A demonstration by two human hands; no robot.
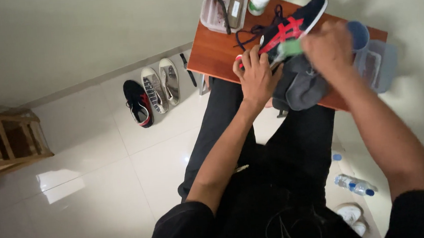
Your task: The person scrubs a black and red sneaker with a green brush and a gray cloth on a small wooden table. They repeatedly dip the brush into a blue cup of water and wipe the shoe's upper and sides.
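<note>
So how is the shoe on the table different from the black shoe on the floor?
The shoe on the table is held by the left hand while the right hand works at it with a green-handled tool; the black shoe on the floor lies untouched beside a pale pair. The table shoe's laces hang loose; the floor shoe's laces cannot be made out. Both are black with red markings.
</note>
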